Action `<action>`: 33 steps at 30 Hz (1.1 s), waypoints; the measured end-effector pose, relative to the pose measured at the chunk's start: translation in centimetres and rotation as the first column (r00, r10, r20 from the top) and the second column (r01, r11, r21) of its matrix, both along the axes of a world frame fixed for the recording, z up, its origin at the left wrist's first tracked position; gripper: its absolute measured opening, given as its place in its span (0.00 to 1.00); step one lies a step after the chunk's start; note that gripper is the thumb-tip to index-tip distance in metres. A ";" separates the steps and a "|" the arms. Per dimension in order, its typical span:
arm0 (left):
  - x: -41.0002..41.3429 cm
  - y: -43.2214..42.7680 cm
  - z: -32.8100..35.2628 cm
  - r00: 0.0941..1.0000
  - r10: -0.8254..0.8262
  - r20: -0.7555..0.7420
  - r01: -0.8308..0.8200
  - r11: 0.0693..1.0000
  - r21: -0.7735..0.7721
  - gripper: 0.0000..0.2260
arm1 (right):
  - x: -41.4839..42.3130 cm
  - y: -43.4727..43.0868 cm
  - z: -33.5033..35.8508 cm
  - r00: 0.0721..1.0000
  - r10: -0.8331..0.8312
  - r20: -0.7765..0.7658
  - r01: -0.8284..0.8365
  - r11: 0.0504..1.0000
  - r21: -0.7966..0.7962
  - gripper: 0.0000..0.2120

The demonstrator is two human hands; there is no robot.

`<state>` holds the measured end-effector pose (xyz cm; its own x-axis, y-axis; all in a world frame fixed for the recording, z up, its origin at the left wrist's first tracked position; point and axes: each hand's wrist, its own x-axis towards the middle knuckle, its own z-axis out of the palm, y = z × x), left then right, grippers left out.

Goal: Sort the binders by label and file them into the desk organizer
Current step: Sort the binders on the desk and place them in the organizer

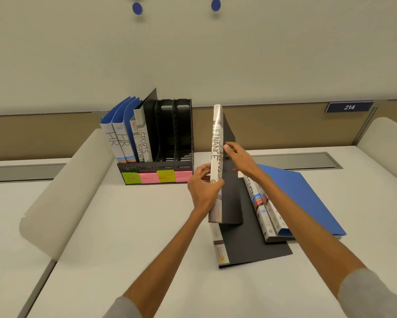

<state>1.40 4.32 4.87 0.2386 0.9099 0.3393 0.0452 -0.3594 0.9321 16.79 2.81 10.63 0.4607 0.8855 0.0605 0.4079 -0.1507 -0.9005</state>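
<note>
two grips hold the finance binder (216,152) upright over the worktop (135,226), just right of the desk organizer (184,134): left grip (203,187) curled round its lower spine, right grip (236,157) straight-fingered against the black cover.

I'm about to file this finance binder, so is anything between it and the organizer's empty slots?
Nothing visible. The desk between the finance binder and the organizer is bare, and its two right slots stand empty. Their labels are too blurred to read.
</note>
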 end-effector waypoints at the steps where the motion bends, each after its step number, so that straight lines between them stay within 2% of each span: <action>1: -0.4 0.0 0.3 1.000 -0.015 -0.002 0.015 0.999 0.035 0.23 | 0.3 0.5 1.5 1.000 0.007 -0.009 -0.007 1.000 0.029 0.25; 6: -2.2 -0.6 0.6 0.999 -0.040 0.020 0.036 0.985 0.168 0.23 | 1.3 3.1 8.6 0.992 0.076 -0.100 -0.055 0.978 0.200 0.22; 14: -4.3 1.1 0.0 1.000 -0.017 0.015 0.013 0.976 0.219 0.20 | -0.9 5.6 11.5 0.997 0.081 -0.018 -0.076 0.982 0.175 0.26; 18: -5.0 2.0 0.3 0.999 0.002 0.042 -0.012 0.971 0.237 0.18 | -2.7 7.0 12.4 0.998 0.007 0.064 -0.023 0.965 0.260 0.25; 24: -6.6 4.0 1.3 0.995 -0.004 0.095 -0.023 0.958 0.287 0.17 | -5.8 8.8 15.1 0.996 -0.032 0.081 -0.002 0.919 0.394 0.20; 33: -8.4 7.5 4.5 0.977 0.024 0.213 -0.103 0.924 0.368 0.18 | -11.3 11.1 20.9 0.989 0.029 0.147 -0.104 0.837 0.538 0.20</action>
<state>-7.04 11.84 9.34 0.0758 0.7171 0.6928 -0.0942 -0.6866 0.7209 5.46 13.92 31.55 0.3566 0.7211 0.5940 0.5159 0.3781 -0.7687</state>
